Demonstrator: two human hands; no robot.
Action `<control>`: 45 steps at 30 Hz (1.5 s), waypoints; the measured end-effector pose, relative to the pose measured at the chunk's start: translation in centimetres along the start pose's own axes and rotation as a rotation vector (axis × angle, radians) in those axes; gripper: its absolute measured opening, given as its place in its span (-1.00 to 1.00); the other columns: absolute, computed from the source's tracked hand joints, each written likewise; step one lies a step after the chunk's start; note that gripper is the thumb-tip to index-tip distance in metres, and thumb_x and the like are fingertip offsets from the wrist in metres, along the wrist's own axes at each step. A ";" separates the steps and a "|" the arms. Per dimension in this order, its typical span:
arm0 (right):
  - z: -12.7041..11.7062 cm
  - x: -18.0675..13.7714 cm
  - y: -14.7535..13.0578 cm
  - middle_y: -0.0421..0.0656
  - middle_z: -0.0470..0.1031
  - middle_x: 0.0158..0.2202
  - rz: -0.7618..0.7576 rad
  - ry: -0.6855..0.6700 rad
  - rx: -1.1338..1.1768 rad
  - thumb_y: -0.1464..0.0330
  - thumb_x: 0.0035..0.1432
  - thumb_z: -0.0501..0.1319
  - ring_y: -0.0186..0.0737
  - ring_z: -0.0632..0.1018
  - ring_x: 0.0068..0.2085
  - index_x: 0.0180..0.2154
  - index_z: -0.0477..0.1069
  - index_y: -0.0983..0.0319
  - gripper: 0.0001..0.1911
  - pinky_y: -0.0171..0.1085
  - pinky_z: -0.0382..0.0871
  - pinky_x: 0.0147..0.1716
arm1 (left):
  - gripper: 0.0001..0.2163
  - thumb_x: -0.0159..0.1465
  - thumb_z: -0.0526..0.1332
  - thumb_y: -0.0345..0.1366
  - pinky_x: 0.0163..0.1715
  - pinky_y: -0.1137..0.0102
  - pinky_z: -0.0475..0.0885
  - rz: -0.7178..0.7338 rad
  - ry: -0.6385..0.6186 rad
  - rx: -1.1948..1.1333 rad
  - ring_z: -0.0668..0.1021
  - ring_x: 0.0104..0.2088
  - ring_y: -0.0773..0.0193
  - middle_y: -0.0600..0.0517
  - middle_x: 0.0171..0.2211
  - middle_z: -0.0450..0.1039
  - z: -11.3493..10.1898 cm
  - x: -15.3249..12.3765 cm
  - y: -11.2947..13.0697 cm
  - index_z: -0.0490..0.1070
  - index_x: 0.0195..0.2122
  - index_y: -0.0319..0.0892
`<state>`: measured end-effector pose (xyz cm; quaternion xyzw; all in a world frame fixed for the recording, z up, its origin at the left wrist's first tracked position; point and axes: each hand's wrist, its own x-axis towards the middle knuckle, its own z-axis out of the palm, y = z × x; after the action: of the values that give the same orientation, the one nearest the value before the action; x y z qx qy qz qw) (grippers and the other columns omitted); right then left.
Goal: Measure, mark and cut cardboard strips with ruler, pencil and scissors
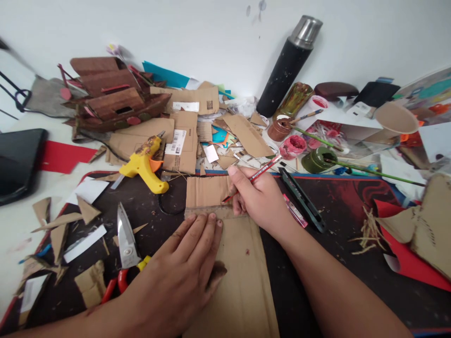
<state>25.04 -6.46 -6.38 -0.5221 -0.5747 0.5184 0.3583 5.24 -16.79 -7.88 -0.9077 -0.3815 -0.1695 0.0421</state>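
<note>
A long piece of brown cardboard (243, 277) lies on the dark mat in front of me. Across its far part sits a smaller cardboard strip (206, 190). My left hand (186, 258) rests flat on the cardboard, fingers stretched out, their tips at the strip's near edge. In my right hand (252, 192) is a red pencil (266, 170), pinched between thumb and fingers, its tip down at the strip. Scissors (127, 249) with red and yellow handles lie left of my left hand, partly hidden by it. A dark box cutter (303, 199) lies right of my right hand.
A yellow glue gun (144, 164) lies behind the mat's left part, before a brown cardboard ship (116, 94). Cardboard scraps (89, 209) litter the left. Paint pots (293, 146), brushes and a black thermos (289, 65) stand at the back right. Red paper (405, 253) lies far right.
</note>
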 end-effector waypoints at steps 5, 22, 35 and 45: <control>0.0 0.0 0.1 -0.35 0.33 -0.71 -0.006 0.006 -0.026 -0.13 0.52 0.15 -0.32 0.50 -0.68 -0.41 0.37 0.15 -0.42 -0.38 0.32 -0.63 | -0.51 0.63 -0.01 -0.19 0.37 0.11 0.35 0.002 -0.001 0.007 0.54 0.28 -0.08 -0.30 0.26 0.59 0.1 -0.1 0.0 0.49 0.31 -0.46; -0.1 0.0 0.0 -0.35 0.34 -0.70 0.008 -0.004 0.002 -0.11 0.51 0.17 -0.34 0.49 -0.69 -0.41 0.36 0.15 -0.44 -0.40 0.31 -0.64 | -0.49 0.65 -0.07 -0.21 0.34 0.08 0.33 0.004 0.001 0.005 0.55 0.26 -0.11 -0.29 0.23 0.61 -0.1 0.0 -0.1 0.52 0.28 -0.48; -0.2 0.2 -0.2 -0.33 0.36 -0.71 0.028 -0.001 0.032 -0.17 0.45 0.19 -0.32 0.48 -0.70 -0.42 0.37 0.15 -0.41 -0.40 0.29 -0.67 | -0.46 0.67 -0.11 -0.18 0.34 0.08 0.32 -0.015 0.015 -0.025 0.56 0.25 -0.11 -0.28 0.22 0.62 0.1 0.2 0.0 0.53 0.26 -0.49; -0.9 0.3 -0.6 -0.30 0.41 -0.71 0.039 0.011 0.032 -0.12 0.46 0.21 -0.35 0.46 -0.71 -0.44 0.39 0.15 -0.43 -0.42 0.23 -0.69 | -0.48 0.66 -0.10 -0.22 0.34 0.07 0.34 0.009 0.011 0.004 0.56 0.26 -0.10 -0.29 0.23 0.62 -0.1 0.1 -0.1 0.53 0.26 -0.49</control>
<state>25.66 -5.91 -5.68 -0.5303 -0.5540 0.5316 0.3595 5.23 -16.67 -7.79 -0.9083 -0.3776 -0.1738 0.0466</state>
